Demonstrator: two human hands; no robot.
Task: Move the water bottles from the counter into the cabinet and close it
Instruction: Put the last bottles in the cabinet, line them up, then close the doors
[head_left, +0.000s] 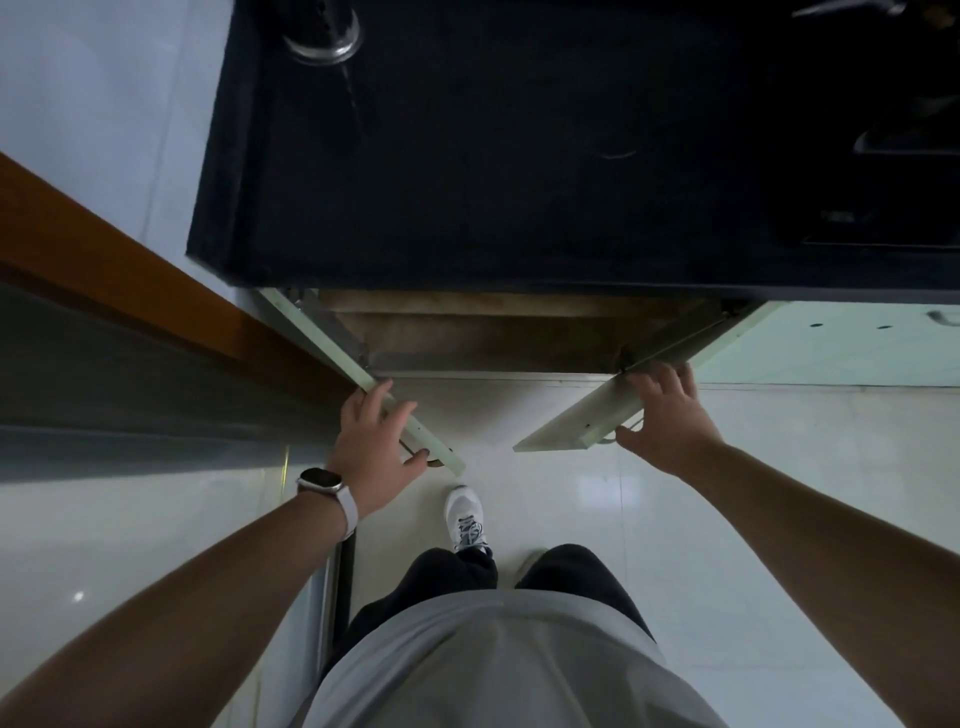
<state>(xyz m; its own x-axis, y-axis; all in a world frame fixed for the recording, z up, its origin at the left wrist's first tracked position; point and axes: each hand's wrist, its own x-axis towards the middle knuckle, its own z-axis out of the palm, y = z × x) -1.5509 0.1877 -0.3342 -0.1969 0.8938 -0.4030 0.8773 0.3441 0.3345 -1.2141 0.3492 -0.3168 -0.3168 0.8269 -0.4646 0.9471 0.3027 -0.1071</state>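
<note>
Below the black counter the cabinet stands with both pale green doors swung out towards me. My left hand holds the left door near its free end, fingers over the top edge and thumb by the handle. On the right door, my right hand has its fingers spread on the top edge and its thumb at the handle. A clear bottle stands at the counter's far left corner, cut off by the frame. The counter hides most of the cabinet's inside.
A dark stove fills the counter's right end. A wooden door frame runs along the left, close to the left cabinet door. My feet stand on the glossy tiled floor, with a white shoe just below the doors.
</note>
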